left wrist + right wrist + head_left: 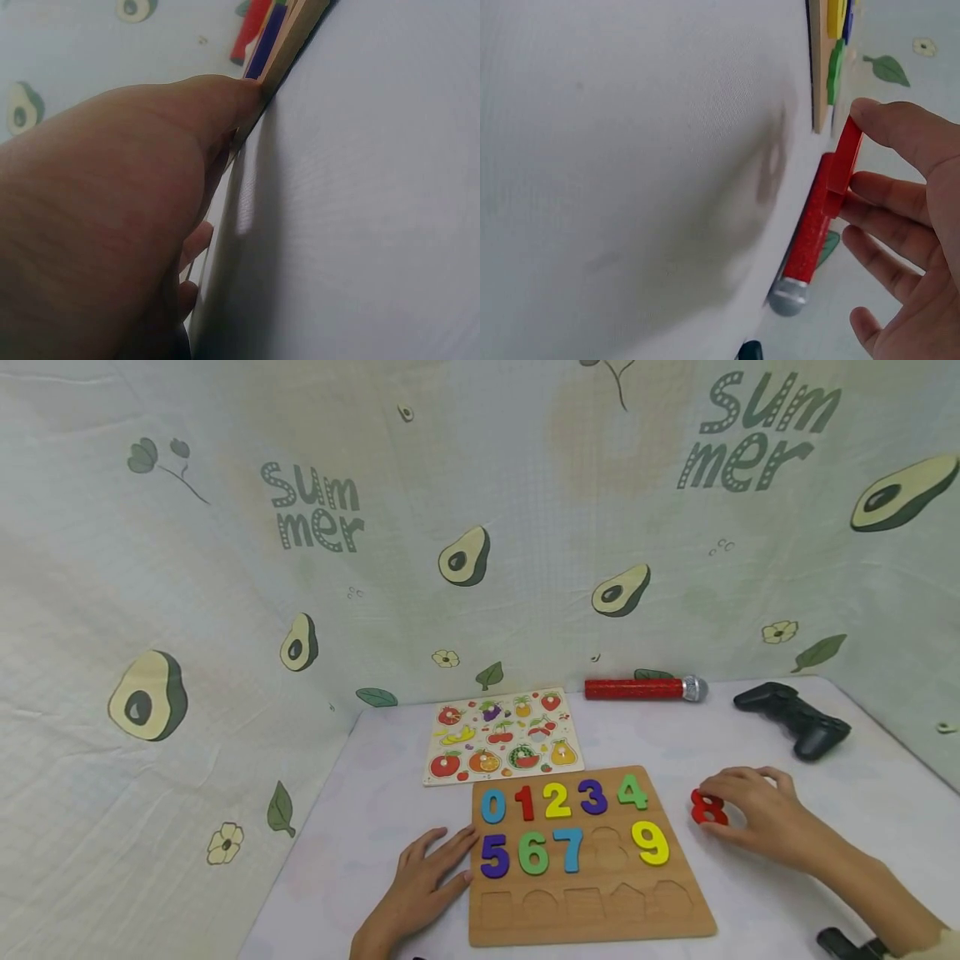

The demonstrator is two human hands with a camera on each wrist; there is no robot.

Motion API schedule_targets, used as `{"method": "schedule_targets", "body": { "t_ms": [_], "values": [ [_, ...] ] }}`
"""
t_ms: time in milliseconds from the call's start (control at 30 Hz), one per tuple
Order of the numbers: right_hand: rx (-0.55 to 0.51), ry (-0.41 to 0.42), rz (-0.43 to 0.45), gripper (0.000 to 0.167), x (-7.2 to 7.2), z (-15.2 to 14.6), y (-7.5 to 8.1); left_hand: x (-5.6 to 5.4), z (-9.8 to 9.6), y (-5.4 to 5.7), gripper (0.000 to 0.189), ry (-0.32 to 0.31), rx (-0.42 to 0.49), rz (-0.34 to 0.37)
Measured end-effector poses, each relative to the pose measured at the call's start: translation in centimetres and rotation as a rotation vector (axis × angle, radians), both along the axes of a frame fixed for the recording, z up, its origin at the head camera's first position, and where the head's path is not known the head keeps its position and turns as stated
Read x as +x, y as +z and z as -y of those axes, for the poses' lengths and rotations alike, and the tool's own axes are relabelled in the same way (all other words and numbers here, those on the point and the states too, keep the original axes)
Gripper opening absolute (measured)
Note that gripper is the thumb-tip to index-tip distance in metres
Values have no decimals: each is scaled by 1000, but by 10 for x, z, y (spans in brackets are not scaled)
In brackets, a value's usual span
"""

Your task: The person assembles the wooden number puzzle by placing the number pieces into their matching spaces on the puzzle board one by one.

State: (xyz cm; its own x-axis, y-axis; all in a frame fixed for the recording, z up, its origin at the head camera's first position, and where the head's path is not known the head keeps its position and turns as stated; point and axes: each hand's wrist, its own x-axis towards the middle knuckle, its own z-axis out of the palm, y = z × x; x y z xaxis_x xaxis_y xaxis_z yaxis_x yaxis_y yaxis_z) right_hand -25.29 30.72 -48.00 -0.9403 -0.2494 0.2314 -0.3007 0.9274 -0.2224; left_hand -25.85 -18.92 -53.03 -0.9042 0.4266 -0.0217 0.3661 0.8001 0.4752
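A red number 8 piece [708,808] is pinched between the thumb and fingers of my right hand [765,814], to the right of the wooden number board [592,929]. In the right wrist view the red 8 [845,161] is held edge-on above the table, its shadow below. My left hand [422,889] rests at the board's left edge, fingers extended and touching it. The board carries coloured numbers, including a purple 5 [494,857], a blue 7 [570,849] and a yellow 9 [650,843]. Between the 7 and the 9 lies a bare 8-shaped recess [609,847].
A fruit puzzle board [480,777] lies behind the number board. Farther back is a red microphone [633,689], with a black game controller [795,718] at the right. Part of a black object [840,943] shows near my right forearm. A printed cloth [525,610] hangs behind the table.
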Motion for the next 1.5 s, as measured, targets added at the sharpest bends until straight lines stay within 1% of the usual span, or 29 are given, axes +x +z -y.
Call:
{"method": "schedule_targets", "body": {
  "t_ms": [333, 667, 900, 1033, 1167, 1333, 1500],
  "values": [
    [-3, 24, 4, 48, 8, 16, 6, -1, 0, -1, 58, 6, -17, 9],
    [-13, 72, -36, 47, 15, 28, 7, -2, 1, -3, 59, 5, -13, 0],
    [-31, 100, -13, 49, 18, 39, 8, -2, 0, -3, 58, 8, -11, -3],
    [-24, 114, -17, 47, 18, 44, 8, -2, 0, -3, 58, 8, -10, -8],
    [-31, 150, -33, 46, 19, 50, 6, 0, 0, -2, 57, 9, -5, -6],
    [-37, 201, -76, 44, 20, 57, 2, 2, -1, 0, 57, 12, -6, -2],
    [-41, 248, -78, 43, 20, 63, -2, 2, -2, 1, 58, 14, -20, -4]
  ]
}}
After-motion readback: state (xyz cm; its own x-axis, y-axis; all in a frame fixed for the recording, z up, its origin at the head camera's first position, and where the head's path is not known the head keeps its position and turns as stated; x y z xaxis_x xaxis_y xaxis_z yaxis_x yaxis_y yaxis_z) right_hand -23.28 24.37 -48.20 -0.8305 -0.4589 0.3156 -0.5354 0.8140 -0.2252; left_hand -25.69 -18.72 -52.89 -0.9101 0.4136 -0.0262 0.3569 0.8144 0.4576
